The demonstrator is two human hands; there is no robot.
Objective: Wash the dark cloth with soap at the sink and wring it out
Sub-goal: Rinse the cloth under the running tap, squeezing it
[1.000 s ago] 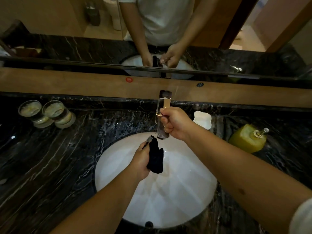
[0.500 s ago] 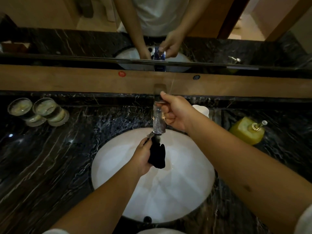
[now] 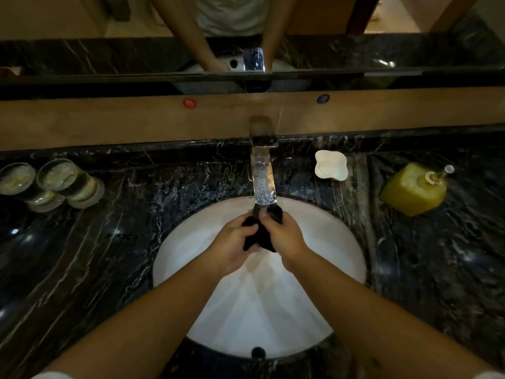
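Note:
The dark cloth (image 3: 263, 236) is bunched between both hands over the white sink basin (image 3: 328, 242), right under the faucet spout (image 3: 263, 181). Water shows along the spout down to the cloth. My left hand (image 3: 232, 246) grips the cloth's left side, and my right hand (image 3: 284, 236) grips its right side. Much of the cloth is hidden by my fingers. A yellow soap dispenser (image 3: 414, 190) stands on the counter at the right.
A white soap dish (image 3: 330, 164) sits right of the faucet. Two glass cups (image 3: 62, 181) stand on coasters at the left of the black marble counter (image 3: 82, 255). A mirror (image 3: 109, 36) and a wooden ledge (image 3: 109, 116) lie behind.
My right hand has left the faucet and come down onto the cloth. Both hands now hold the cloth under the spout.

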